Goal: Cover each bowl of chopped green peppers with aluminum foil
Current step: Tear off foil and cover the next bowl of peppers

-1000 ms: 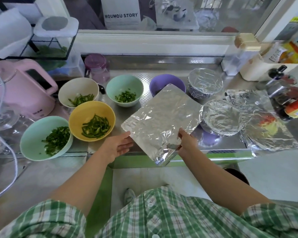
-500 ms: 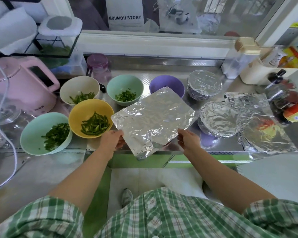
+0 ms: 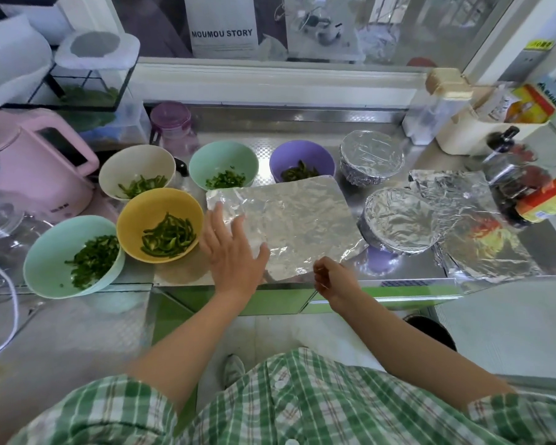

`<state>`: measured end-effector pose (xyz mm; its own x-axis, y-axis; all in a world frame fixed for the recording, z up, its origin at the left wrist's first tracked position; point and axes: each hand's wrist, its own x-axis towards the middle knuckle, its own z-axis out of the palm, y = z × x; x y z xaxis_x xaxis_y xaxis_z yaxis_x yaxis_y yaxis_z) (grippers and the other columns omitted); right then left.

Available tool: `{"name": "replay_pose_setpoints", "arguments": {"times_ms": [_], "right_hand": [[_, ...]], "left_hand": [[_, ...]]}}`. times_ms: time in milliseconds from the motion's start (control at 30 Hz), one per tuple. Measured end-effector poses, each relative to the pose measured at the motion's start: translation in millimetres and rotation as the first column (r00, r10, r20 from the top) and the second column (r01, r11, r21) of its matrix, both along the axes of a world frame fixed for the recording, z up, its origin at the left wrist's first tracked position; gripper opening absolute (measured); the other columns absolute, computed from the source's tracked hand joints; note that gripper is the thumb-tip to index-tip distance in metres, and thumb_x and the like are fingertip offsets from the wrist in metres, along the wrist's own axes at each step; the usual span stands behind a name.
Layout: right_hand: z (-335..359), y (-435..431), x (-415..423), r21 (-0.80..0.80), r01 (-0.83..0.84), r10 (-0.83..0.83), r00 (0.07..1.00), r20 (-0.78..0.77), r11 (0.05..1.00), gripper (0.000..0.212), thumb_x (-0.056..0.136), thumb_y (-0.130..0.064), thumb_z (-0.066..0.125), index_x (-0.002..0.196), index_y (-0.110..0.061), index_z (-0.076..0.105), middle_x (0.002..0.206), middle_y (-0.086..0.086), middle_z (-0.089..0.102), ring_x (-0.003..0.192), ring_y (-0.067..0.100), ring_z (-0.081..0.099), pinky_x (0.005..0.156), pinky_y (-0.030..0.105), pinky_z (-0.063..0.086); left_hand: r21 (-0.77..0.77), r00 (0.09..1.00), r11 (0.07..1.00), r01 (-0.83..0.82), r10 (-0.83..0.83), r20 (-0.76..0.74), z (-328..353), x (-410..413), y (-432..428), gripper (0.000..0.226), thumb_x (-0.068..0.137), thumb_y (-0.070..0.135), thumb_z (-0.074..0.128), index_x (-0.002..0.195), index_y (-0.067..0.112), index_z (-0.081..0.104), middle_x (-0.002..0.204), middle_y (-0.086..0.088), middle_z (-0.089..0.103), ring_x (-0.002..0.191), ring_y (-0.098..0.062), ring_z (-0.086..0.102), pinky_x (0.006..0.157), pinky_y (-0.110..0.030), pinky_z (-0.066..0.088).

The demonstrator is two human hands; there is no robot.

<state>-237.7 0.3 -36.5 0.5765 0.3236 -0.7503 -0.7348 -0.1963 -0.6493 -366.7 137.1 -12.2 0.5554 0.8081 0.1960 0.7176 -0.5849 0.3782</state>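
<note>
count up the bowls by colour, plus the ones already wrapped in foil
mint green bowls: 2
yellow bowl: 1
cream bowl: 1
purple bowl: 1
foil-covered bowls: 2
total: 7

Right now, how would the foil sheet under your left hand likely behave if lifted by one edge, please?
The foil sheet is thin and creased, so it would probably sag and crumple. It looks light, so a push may slide it on the steel counter.
</note>
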Motion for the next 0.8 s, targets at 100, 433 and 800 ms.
{"name": "replay_pose_setpoints", "arguments": {"times_ms": [100, 433, 800], "right_hand": [[-1, -3, -6, 0.017, -0.039, 0.040, 0.998, -0.056, 0.999, 0.012, 0.084, 0.000, 0.057, 0.078, -0.009, 0.052, 0.065, 0.004, 0.052, 0.049, 0.010, 0.047, 0.042, 0.019, 0.043], [19, -30, -1, -0.048, -0.588, 0.562, 0.792, -0.238, 0.808, 0.034, 0.094, -0.042, 0.056, 0.090, -0.009, 0.062, 0.079, 0.009, 0.068, 0.056, 0.013, 0.062, 0.040, 0.018, 0.038], [44, 28, 31, -0.476, -0.363, 0.547, 0.121, 0.828, 0.801, 0.028, 0.090, -0.027, 0.060, 0.114, -0.013, 0.064, 0.116, 0.008, 0.063, 0.108, 0.025, 0.059, 0.089, 0.041, 0.049]], "left_hand": [[-0.084, 0.968, 0.971, 0.222, -0.230, -0.102, -12, 2, 0, 0.078, 0.087, 0.060, 0.050, 0.148, 0.015, 0.037, 0.166, -0.010, -0.006, 0.152, -0.031, -0.011, 0.120, -0.053, 0.000], [-0.297, 0.876, 0.930, 0.215, -0.318, -0.363, -28, 4, -1, 0.115, 0.077, 0.087, 0.036, 0.158, 0.020, -0.008, 0.161, -0.012, -0.028, 0.148, -0.031, -0.027, 0.118, -0.059, -0.011], [-0.252, 0.890, 0.943, 0.218, -0.298, -0.346, -26, 3, -1, 0.134, 0.056, 0.097, 0.010, 0.157, 0.012, -0.010, 0.163, -0.012, -0.023, 0.149, -0.028, -0.025, 0.120, -0.054, -0.012]]}}
